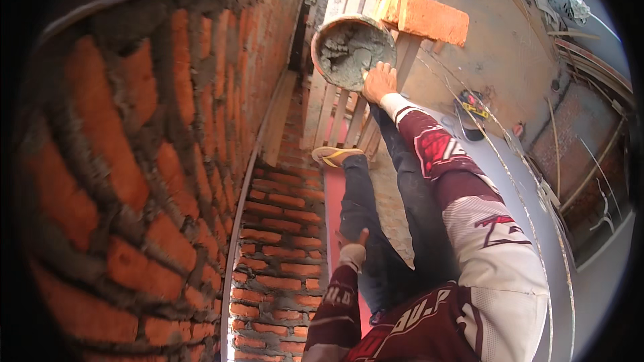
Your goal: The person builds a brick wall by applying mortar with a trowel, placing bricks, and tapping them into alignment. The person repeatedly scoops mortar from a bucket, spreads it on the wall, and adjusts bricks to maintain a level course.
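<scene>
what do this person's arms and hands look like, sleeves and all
The right sleeve is banded maroon and white, with a red emblem on the forearm and dark red lettering higher up. The left sleeve shows maroon with pale lettering and a pale band. Both end in whitish cuffs. The right hand and left hand show no gloves.

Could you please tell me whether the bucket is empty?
The bucket isn't empty: grey mortar shows inside; how deep, I cannot tell.
</scene>
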### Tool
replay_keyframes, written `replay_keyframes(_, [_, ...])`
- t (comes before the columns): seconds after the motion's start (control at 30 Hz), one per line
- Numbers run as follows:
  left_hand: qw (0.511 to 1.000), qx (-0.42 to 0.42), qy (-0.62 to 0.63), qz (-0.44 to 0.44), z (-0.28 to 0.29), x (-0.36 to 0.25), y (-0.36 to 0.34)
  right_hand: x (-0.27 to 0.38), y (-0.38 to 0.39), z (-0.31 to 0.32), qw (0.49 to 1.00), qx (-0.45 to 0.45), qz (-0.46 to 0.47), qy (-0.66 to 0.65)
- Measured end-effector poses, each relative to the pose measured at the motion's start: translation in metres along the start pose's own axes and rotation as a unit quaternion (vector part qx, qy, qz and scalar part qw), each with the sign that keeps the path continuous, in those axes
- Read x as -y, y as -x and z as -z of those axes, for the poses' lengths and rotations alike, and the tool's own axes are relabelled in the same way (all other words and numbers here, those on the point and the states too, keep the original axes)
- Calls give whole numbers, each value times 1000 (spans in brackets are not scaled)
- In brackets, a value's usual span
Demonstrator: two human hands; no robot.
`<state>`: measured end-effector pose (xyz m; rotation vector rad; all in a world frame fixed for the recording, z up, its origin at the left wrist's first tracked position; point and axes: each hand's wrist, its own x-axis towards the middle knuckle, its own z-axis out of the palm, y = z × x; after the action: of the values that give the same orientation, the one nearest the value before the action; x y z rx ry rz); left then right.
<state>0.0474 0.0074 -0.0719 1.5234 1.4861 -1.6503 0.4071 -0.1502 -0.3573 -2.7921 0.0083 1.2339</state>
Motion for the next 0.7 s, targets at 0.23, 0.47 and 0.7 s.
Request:
replay_keyframes(0.23, [988,22,-94,119,13,-67,-18,-46,38,90,994,70,-24,-78])
replay_keyframes(0.47, [992,7,-108,69,9,-58,-24,51,-64,110,966,0,206,155])
replay_keyframes(0.7, [993,13,-99,59,5,-52,-27,-1,-21,14,949,-5,222,223])
